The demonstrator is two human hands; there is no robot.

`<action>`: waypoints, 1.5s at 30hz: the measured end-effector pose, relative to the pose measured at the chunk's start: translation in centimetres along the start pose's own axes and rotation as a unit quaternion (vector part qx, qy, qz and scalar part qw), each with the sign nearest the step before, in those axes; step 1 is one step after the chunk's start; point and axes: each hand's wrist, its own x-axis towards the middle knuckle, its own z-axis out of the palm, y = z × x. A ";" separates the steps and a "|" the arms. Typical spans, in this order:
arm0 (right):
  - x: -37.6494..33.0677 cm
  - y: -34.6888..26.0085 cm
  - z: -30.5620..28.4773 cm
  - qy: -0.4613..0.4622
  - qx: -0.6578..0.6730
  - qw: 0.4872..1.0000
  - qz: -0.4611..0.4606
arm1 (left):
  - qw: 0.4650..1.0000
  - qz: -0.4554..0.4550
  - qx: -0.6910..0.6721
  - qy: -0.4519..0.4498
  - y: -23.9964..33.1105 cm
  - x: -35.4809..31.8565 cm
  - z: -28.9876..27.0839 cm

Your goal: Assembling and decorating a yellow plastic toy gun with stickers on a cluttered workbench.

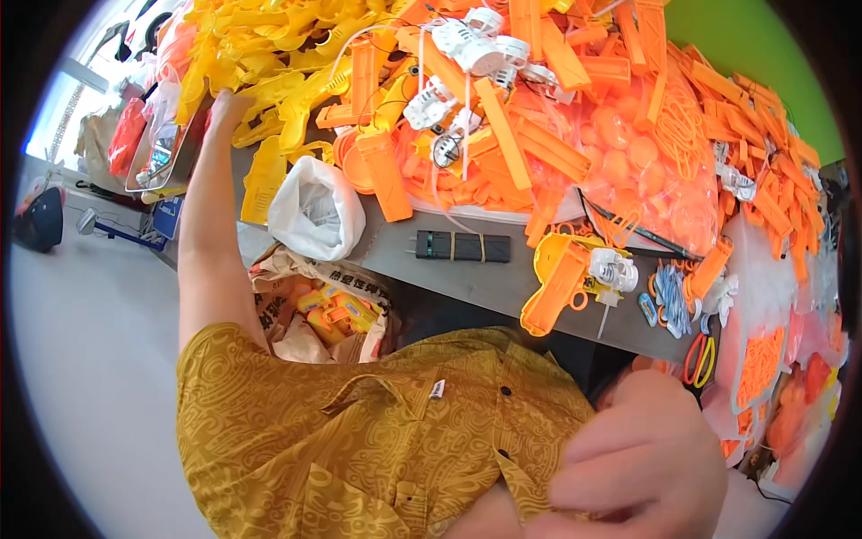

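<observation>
My left hand point(231, 108) reaches far out at the upper left, against a heap of yellow plastic shell halves point(296, 45); its fingers are mostly hidden. My right hand point(651, 445) is close and blurred at the lower right, in front of my shirt. Its fingers are curled in, and whatever they may hold is hidden. On the table's front edge lies a yellow shell half point(546, 256) carrying an orange part point(557, 289) and a white geared motor unit point(612, 268). A black strip-like block point(462, 247) with a tan band rests left of it.
Orange plastic parts point(503, 144) and white motor units point(469, 45) are heaped across the grey table point(404, 269). A white bag point(316, 207) stands near the edge. Below sits a paper sack point(364, 287) holding yellow-orange pieces. Scissors point(699, 359) hang at the right edge.
</observation>
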 end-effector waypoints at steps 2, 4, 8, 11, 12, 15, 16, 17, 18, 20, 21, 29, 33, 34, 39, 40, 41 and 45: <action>-0.5 1.0 -0.9 0.016 0.006 0.999 -0.031 | 0.999 -0.020 -0.033 0.003 0.2 -0.6 -0.4; -1.5 1.7 -4.1 -0.301 0.104 0.925 0.207 | 0.996 -0.060 -0.032 0.061 0.8 0.9 0.0; -4.4 3.9 -1.6 -0.058 -0.040 0.971 0.230 | 0.883 -0.182 -0.432 0.025 0.5 1.5 -0.1; -6.6 5.9 -0.8 -0.084 -0.036 0.969 0.231 | 0.807 -0.182 -0.547 0.125 1.3 1.0 -0.3; -6.8 6.0 -0.7 -0.086 -0.035 0.969 0.228 | 0.806 -0.182 -0.548 0.129 -0.3 1.6 -0.7; -7.1 6.9 -0.6 -0.130 -0.101 0.966 0.197 | 0.958 -0.021 -0.160 0.238 0.7 -0.5 -4.2; -7.2 7.0 -0.5 -0.136 -0.129 0.969 0.159 | 0.957 -0.020 -0.160 0.242 1.7 -2.3 -5.2; -7.2 7.2 -0.1 -0.144 -0.156 0.970 0.120 | 0.894 0.081 -0.117 0.425 1.8 -3.6 -5.9; -7.2 7.5 0.3 -0.147 -0.155 0.970 0.116 | 0.788 0.178 -0.066 0.586 1.9 -5.0 -6.6; -7.3 8.3 1.3 -0.126 -0.164 0.966 0.155 | 0.798 0.213 -0.323 0.462 3.2 -8.2 -8.0; -7.5 8.9 2.1 -0.087 -0.160 0.967 0.180 | 0.769 0.237 -0.434 0.406 6.3 -11.9 -8.7; -9.2 13.0 6.8 0.100 -0.130 0.955 0.248 | 0.704 0.299 -0.633 0.122 17.1 -37.3 -7.2; -11.2 12.3 5.5 0.147 0.034 0.915 0.375 | 0.716 0.435 -0.545 -0.025 16.6 -39.4 -6.4; -12.1 12.1 5.4 0.153 0.032 0.913 0.377 | 0.701 0.547 -0.456 0.039 17.0 -39.4 -6.5; -14.3 8.0 3.0 -0.018 0.421 0.820 0.386 | 0.637 0.659 -0.394 -0.066 18.4 -37.6 -5.3; -15.7 8.2 2.8 -0.060 0.448 0.800 0.394 | 0.609 0.670 -0.398 -0.147 19.0 -37.4 -5.2; -17.2 8.9 2.8 -0.057 0.448 0.800 0.395 | 0.600 0.653 -0.397 -0.237 19.2 -37.4 -4.4; -19.6 9.1 1.7 -0.125 0.466 0.765 0.426 | 0.617 0.624 -0.374 -0.300 20.6 -38.6 -2.4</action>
